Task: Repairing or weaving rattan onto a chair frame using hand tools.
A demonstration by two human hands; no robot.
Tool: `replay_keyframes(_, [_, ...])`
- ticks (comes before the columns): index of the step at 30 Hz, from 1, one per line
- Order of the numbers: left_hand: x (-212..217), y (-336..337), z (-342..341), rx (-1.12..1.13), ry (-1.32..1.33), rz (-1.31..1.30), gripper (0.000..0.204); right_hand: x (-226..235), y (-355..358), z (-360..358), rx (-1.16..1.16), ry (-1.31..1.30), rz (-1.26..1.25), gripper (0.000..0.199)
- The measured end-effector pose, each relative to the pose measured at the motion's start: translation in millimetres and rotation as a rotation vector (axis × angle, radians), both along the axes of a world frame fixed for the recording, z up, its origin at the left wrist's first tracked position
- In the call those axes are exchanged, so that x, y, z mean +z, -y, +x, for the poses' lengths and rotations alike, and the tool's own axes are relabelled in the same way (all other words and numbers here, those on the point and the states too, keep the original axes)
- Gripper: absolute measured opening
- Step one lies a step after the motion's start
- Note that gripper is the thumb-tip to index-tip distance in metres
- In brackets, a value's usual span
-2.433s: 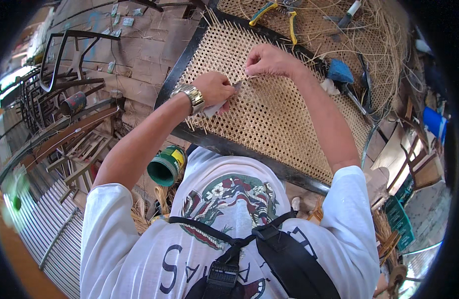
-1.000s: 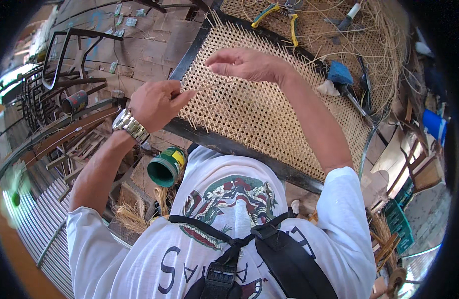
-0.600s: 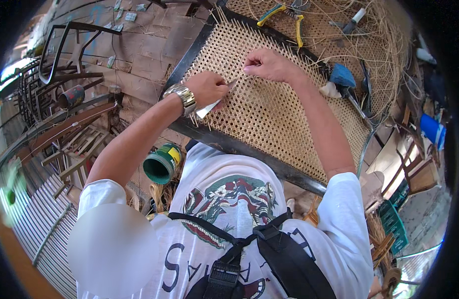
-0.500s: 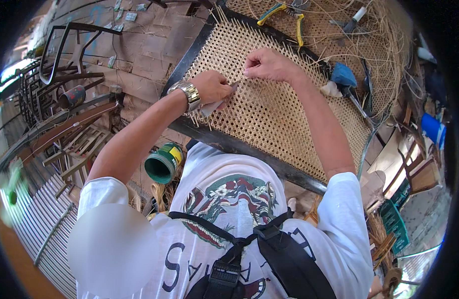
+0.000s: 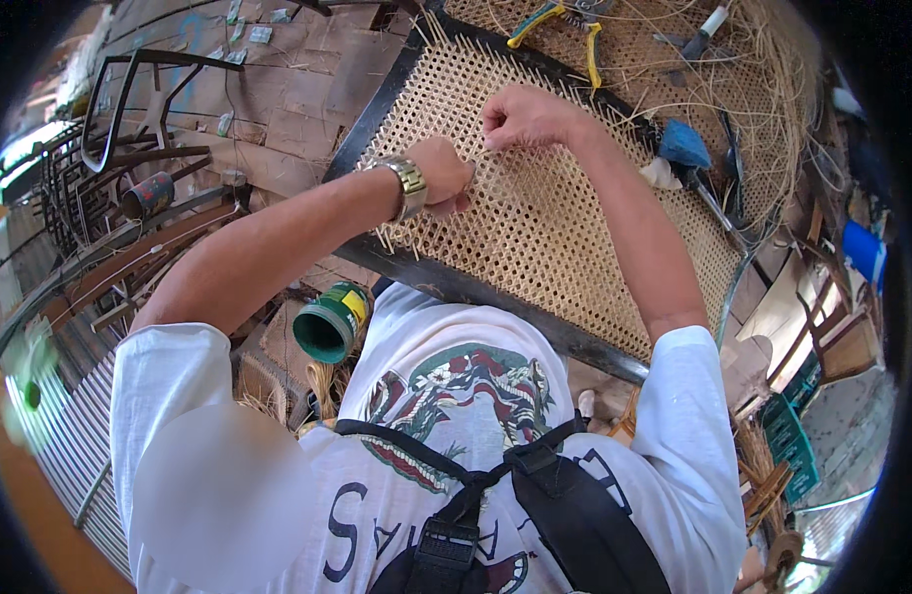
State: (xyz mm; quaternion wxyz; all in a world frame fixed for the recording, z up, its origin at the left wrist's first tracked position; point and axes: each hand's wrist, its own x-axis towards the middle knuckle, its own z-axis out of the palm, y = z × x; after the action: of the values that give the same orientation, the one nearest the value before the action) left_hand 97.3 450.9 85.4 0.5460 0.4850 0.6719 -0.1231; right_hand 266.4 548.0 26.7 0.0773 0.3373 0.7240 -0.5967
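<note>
A woven cane panel (image 5: pixel 565 233) in a dark frame (image 5: pixel 426 272) lies tilted across my lap, with loose strand ends sticking out along its edges. My left hand (image 5: pixel 442 174), with a metal watch (image 5: pixel 408 188) at its wrist, is closed just above the weave near the middle of the panel. Whatever it grips is mostly hidden beneath the fingers. A little farther up and to the right, my right hand (image 5: pixel 525 119) is closed with thumb and fingertips pressed together over the cane. Any strand between those fingertips is too fine to make out.
Yellow-handled pliers (image 5: pixel 594 54), a blue-headed tool (image 5: pixel 684 146) and a white-tipped tool (image 5: pixel 706 35) lie by the panel's far right side among loose cane strands (image 5: pixel 772 119). A green can (image 5: pixel 330 324) stands left of my lap. Dark chair frames (image 5: pixel 159 94) stand at left.
My left hand has turned over, its elbow swinging outward. The flat pale piece that stuck out below it is out of sight. My right hand has shifted slightly up and left.
</note>
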Motion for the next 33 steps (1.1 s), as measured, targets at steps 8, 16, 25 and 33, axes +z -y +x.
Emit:
replay_keyframes(8, [9.4, -18.8, -8.1, -0.075, 0.043, -0.211, 0.039, -5.1, 3.7, 2.5, 0.029, -0.109, 0.042, 0.012])
replay_keyframes(16, [-19.6, -3.4, -6.2, -0.449, 0.202, 0.069, 0.036, 1.6, -11.5, -14.5, 0.213, -0.028, 0.023, 0.012])
replay_keyframes(25, [-2.6, -16.2, -9.1, -0.169, 0.052, -0.135, 0.039, 12.9, 19.3, -1.2, 0.07, -0.044, 0.09, 0.014])
replay_keyframes(33, [8.1, -11.8, -13.3, -0.524, -0.228, 0.269, 0.055, 21.0, 45.6, 0.4, 0.006, 0.071, 0.398, 0.006])
